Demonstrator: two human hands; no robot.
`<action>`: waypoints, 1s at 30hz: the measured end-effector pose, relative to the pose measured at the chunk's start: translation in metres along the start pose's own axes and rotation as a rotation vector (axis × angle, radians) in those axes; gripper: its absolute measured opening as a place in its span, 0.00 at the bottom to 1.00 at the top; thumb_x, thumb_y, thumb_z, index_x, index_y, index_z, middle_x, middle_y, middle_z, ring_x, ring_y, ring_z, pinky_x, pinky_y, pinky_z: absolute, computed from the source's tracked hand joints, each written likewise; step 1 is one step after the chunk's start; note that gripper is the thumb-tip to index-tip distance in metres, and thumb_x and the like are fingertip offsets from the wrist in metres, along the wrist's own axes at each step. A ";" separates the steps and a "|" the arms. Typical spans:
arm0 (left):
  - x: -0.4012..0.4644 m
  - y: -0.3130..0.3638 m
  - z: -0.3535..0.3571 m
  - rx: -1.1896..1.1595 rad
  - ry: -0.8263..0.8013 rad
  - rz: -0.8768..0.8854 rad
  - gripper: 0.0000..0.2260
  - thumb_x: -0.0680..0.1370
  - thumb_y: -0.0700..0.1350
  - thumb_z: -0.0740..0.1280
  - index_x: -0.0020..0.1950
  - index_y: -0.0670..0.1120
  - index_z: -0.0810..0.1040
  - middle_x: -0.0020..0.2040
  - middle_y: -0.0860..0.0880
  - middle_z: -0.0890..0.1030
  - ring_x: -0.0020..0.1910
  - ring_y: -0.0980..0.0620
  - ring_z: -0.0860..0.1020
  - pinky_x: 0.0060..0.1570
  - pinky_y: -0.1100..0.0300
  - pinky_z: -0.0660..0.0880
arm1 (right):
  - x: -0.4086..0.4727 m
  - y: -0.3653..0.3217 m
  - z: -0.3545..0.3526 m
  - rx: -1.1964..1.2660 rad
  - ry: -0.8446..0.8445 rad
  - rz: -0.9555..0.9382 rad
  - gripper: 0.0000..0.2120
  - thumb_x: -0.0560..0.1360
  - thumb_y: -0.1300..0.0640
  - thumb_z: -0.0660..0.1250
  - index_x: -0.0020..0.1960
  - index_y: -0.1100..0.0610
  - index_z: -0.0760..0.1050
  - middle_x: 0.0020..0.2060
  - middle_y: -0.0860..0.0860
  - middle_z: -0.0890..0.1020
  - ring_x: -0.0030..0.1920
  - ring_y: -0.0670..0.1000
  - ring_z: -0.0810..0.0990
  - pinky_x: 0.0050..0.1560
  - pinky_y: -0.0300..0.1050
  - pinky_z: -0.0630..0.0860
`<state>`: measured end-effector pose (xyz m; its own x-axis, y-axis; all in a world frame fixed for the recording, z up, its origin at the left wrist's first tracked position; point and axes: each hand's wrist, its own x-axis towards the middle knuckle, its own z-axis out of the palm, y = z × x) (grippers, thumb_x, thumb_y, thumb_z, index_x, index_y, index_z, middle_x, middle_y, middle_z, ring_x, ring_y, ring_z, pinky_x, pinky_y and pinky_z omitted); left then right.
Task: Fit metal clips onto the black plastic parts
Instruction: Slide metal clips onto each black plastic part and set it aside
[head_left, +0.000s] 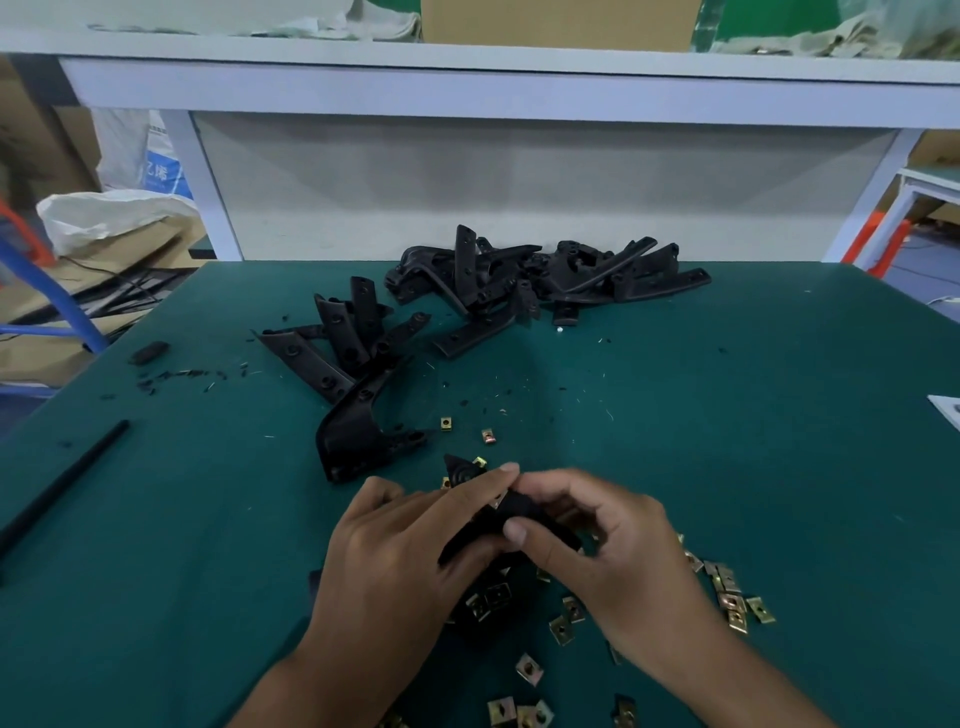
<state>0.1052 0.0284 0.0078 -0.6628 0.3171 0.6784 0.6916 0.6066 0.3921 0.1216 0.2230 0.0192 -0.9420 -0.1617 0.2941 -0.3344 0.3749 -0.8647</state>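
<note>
Black plastic part (485, 525) gripped by both hands, left hand (410, 551) steadying, right hand (613, 561) fingers curled around it; push that clip on squarely.

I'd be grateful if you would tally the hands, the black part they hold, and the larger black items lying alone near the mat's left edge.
Hands: 2 (left hand, right hand)
Held black part: 1
Long black rod: 1
Small black block: 1
Total: 5

Black plastic part (511, 519) in hand (brass-coloured clips (561, 629) scattered below)
</note>
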 end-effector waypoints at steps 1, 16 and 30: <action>0.001 0.001 0.000 0.001 0.009 -0.014 0.19 0.77 0.58 0.69 0.67 0.55 0.79 0.45 0.60 0.84 0.47 0.78 0.67 0.43 0.65 0.64 | 0.002 -0.001 -0.002 0.008 -0.023 0.000 0.12 0.77 0.43 0.69 0.59 0.41 0.81 0.52 0.41 0.85 0.56 0.47 0.84 0.54 0.41 0.80; 0.008 0.006 -0.011 0.200 0.011 -0.261 0.28 0.75 0.67 0.64 0.69 0.53 0.75 0.50 0.56 0.82 0.47 0.59 0.70 0.52 0.62 0.61 | 0.005 0.011 -0.020 -0.567 -0.390 -0.058 0.16 0.78 0.37 0.65 0.64 0.38 0.78 0.54 0.34 0.73 0.61 0.39 0.68 0.61 0.36 0.67; 0.006 0.004 -0.010 0.173 0.014 -0.252 0.27 0.75 0.66 0.65 0.69 0.53 0.75 0.50 0.57 0.80 0.47 0.67 0.61 0.52 0.63 0.62 | 0.011 -0.008 -0.022 0.249 -0.068 0.229 0.07 0.79 0.56 0.69 0.52 0.44 0.83 0.41 0.41 0.83 0.43 0.40 0.80 0.44 0.34 0.75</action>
<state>0.1068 0.0260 0.0196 -0.8025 0.1312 0.5820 0.4455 0.7808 0.4381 0.1137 0.2385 0.0383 -0.9848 -0.1627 0.0602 -0.0890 0.1757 -0.9804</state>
